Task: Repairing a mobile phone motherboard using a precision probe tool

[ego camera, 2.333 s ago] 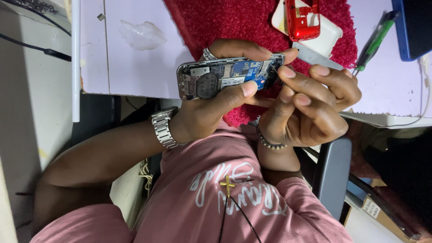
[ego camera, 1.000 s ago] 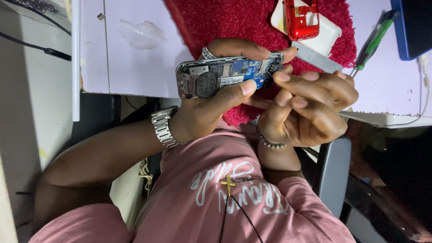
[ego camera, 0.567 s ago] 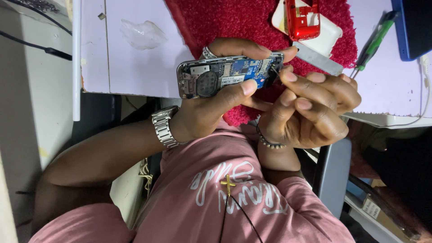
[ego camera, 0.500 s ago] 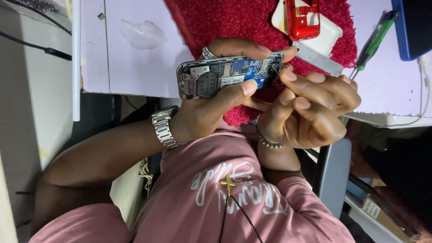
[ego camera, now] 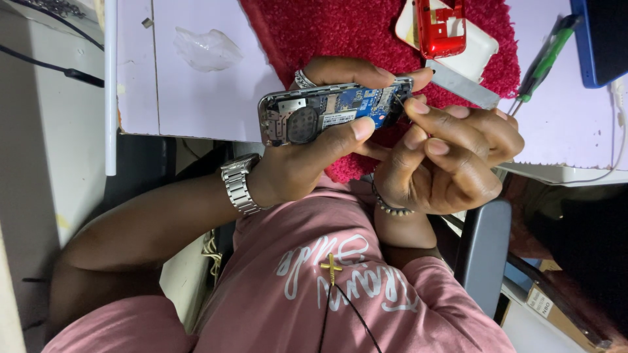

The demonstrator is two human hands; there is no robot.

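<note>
Opened mobile phone (ego camera: 327, 114) found at centre of frame, lifted clear of the table (ego camera: 196, 98), back cover off, blue circuit board and round dark speaker part exposed.

Left hand (ego camera: 307, 163), centre-left, closed around the phone: thumb pressed across the exposed near side, fingers wrapped over the far edge. Silver ring (ego camera: 304, 80) on one finger, metal wristwatch (ego camera: 239, 186) on the wrist.

Right hand (ego camera: 451, 157), right of centre, fingers curled in tight, tips pushed against the phone's right end by the blue board. Could not tell whether anything thin was pinched between them. Bead bracelet (ego camera: 389, 206) on that wrist.

Red fluffy mat (ego camera: 353, 33) spread on the table behind the phone, upper centre. On it, upper right: red phone frame (ego camera: 441, 26) lying on a white rounded case (ego camera: 481, 55). Flat metal blade (ego camera: 461, 85) just beside the case, close to the right hand's knuckles. Green-handled screwdriver (ego camera: 546, 62) further right on bare table. Blue-edged device (ego camera: 602, 39) in the top right corner, white cable (ego camera: 618, 117) trailing below it. Crumpled clear plastic (ego camera: 206, 49) at upper left, well apart from the hands.

Pink shirt and gold cross pendant (ego camera: 331, 267) seen at bottom centre.
</note>
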